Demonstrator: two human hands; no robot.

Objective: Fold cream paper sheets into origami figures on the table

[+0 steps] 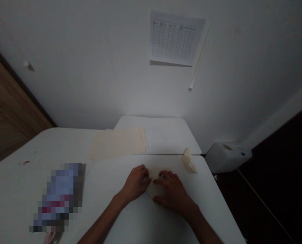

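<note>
A cream sheet of paper [154,173] lies on the white table in front of me, partly covered by my hands. My left hand [135,182] has its fingers curled at the paper's left edge, thumb and fingertips touching it; the exact grip is dim. Over the right part of the paper rests my right hand [175,193], its fingers bent but apart, thumb toward me. Just beyond the right hand stands a small folded piece of cream paper [188,161]. Farther back on the left, a few flat cream sheets [117,143] lie overlapping.
The white table [130,223] meets another white tabletop [161,130] against the wall. A blurred-out bluish item [60,193] lies at the left. A white plastic jug [228,157] stands beyond the right edge. A printed chart [175,40] hangs on the wall.
</note>
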